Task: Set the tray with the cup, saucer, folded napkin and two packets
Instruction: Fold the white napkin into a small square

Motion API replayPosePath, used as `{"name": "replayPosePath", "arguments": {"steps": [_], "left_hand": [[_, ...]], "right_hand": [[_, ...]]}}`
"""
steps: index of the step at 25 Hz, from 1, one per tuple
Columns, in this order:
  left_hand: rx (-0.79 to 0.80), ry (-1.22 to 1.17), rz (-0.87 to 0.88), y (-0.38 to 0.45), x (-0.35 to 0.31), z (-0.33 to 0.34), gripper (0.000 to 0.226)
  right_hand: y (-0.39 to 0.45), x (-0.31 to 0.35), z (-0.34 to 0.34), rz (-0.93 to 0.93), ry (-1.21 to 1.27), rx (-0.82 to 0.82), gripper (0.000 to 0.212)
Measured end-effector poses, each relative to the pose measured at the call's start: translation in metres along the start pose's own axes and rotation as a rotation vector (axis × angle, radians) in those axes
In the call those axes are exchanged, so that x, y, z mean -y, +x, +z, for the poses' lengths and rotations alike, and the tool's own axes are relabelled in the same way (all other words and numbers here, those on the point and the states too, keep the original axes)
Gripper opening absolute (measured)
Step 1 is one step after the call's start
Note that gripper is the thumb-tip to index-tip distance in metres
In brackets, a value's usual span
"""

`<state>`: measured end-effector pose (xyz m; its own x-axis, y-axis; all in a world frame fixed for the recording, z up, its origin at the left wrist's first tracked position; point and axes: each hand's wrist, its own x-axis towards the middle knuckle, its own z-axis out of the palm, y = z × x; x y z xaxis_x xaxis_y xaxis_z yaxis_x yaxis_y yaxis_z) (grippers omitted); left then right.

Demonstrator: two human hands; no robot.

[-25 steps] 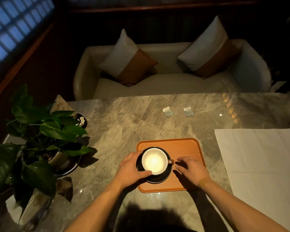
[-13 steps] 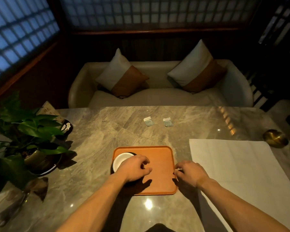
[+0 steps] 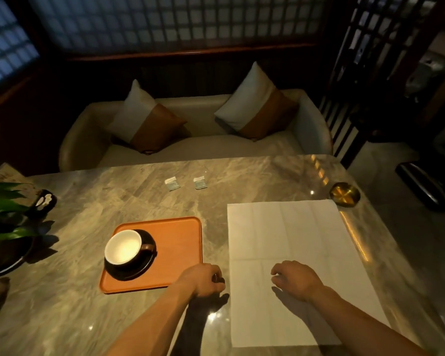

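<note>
An orange tray (image 3: 180,242) lies on the marble table. In its left half a white-lined dark cup (image 3: 123,246) stands on a dark saucer (image 3: 139,269). A large white napkin (image 3: 293,240) lies unfolded and flat to the right of the tray. Two small packets (image 3: 172,183) (image 3: 200,182) lie side by side further back on the table. My left hand (image 3: 203,278) hovers at the tray's near right corner, fingers curled, holding nothing I can see. My right hand (image 3: 296,280) is over the napkin's near part, fingers loosely spread and empty.
A potted plant (image 3: 3,214) with a dark dish stands at the table's left edge. A brass ashtray (image 3: 344,194) sits at the far right. A cream sofa (image 3: 195,140) with two cushions runs behind the table.
My left hand let go of the cup and saucer and moved right to the tray's corner. My right hand left the tray's edge and moved over the napkin. The view shifted right.
</note>
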<state>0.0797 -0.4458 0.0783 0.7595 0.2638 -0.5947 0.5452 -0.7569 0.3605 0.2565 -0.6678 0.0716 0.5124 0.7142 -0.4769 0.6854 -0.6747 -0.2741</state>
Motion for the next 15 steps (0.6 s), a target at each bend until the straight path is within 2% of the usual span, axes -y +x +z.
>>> {"name": "replayPosePath", "arguments": {"steps": [8,15], "left_hand": [[-0.072,0.057,0.097,-0.011,-0.002,0.051,0.039],[-0.076,0.076,0.201,-0.030,0.000,0.082,0.039]], "right_hand": [[-0.045,-0.042,0.031,0.065,-0.015,0.002,0.035],[-0.075,-0.047,0.058,0.081,-0.060,-0.046,0.035]]}}
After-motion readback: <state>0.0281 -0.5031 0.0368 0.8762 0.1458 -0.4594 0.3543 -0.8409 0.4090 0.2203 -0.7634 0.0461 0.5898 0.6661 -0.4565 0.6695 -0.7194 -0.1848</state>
